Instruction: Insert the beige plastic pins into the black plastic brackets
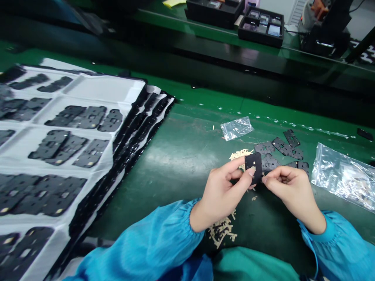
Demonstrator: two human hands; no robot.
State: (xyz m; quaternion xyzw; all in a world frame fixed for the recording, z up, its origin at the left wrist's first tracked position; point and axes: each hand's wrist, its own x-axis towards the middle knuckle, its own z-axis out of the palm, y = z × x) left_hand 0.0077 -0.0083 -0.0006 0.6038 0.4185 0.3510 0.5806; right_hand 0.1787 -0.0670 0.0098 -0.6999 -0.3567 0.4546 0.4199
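Observation:
My left hand point(225, 191) pinches a flat black plate point(256, 162) between thumb and fingers, holding it up off the green table. Small pale spots show on the plate's face. At the plate's right edge, my right hand point(291, 189) has its thumb and index finger pressed together; anything between them is too small to make out. Several similar black parts point(281, 146) lie just behind the hands. A heap of small cream pieces point(240, 154) sits behind the held plate, and another pile of cream strips point(222, 231) lies near my left wrist.
Stacked white-lined trays point(99, 86) holding black parts fill the left side. A small clear bag point(236, 128) lies behind the hands, and a larger clear bag point(344, 175) with small pieces is at the right. Black boxes point(260, 37) stand on the back shelf.

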